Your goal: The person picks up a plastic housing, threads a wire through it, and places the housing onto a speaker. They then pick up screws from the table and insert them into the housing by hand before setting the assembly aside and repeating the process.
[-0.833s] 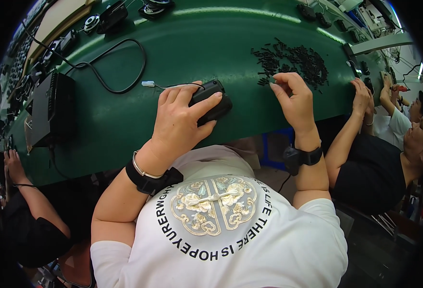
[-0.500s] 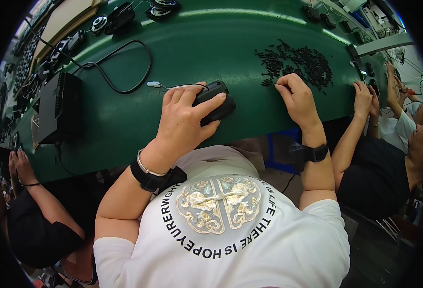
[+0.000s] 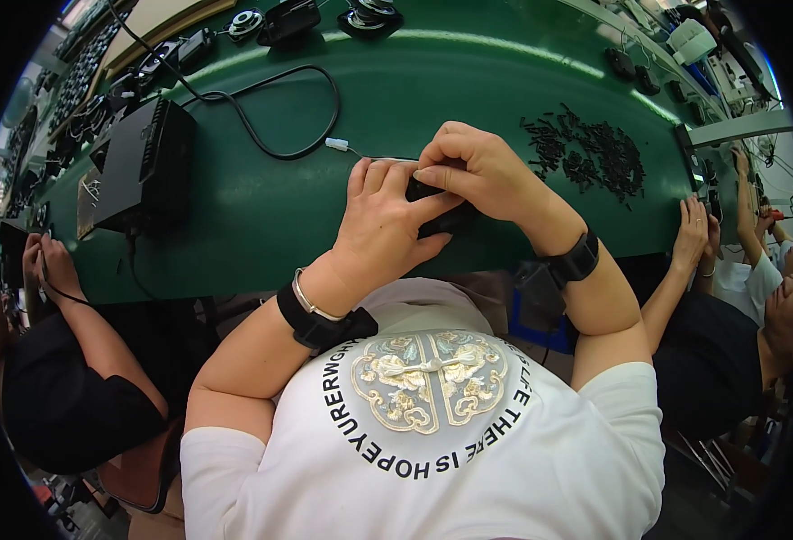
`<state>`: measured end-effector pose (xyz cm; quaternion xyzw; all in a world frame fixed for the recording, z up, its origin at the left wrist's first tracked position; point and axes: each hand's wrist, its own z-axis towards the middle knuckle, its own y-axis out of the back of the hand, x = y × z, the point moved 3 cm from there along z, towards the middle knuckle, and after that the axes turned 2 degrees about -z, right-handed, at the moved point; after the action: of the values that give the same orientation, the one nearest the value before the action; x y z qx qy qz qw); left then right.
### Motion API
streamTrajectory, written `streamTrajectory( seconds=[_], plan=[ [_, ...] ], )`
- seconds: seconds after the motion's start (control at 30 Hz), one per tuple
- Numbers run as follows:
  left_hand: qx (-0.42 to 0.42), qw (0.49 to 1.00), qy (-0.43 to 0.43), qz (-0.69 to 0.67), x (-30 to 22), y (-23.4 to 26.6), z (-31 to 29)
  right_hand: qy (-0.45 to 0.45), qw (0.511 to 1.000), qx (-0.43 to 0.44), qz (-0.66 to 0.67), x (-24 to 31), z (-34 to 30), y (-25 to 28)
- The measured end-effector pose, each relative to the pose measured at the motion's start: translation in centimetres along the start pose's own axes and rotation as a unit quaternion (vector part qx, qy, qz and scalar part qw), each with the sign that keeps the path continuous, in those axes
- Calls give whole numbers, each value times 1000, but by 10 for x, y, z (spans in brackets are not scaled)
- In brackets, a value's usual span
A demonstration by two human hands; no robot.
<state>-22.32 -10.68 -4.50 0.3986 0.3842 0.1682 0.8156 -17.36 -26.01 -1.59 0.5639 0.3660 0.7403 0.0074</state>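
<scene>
On the green table [image 3: 261, 225], my left hand [image 3: 374, 216] is closed around a black plastic housing [image 3: 450, 221], which both hands largely cover. A thin wire with a white connector [image 3: 336, 144] runs out from beside the left fingers. My right hand [image 3: 486, 175] is over the far end of the housing, thumb and fingertips pinched together. Whatever they pinch is too small or too hidden to name. To the right lies a spread pile of small black rod-like pieces [image 3: 599, 160].
A black box [image 3: 149, 166] with a cord stands at the left. A looped black cable [image 3: 294, 158] lies beyond it. Speaker parts [image 3: 369, 16] sit at the far edge. Co-workers' hands [image 3: 690, 234] are at work on the right, and another's hands [image 3: 54, 265] on the left.
My right hand has moved left from the edge of the black pieces to the housing, still pinched. My left hand keeps its hold on the housing. The whole view has shifted somewhat.
</scene>
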Motion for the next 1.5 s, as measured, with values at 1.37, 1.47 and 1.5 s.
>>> streamTrajectory(
  seconds=[1.37, 1.47, 1.5],
  plan=[
    [-68, 983, -153, -70, 92, -12, 317, 99, 821, -442, -347, 27, -154, -10],
    [-65, 984, -145, -76, 96, -43, 332, 81, 826, -429, -358, 17, -156, -6],
    [-67, 985, -140, -75, 97, -45, 334, 78, 827, -424, -360, 15, -157, -7]
  ],
)
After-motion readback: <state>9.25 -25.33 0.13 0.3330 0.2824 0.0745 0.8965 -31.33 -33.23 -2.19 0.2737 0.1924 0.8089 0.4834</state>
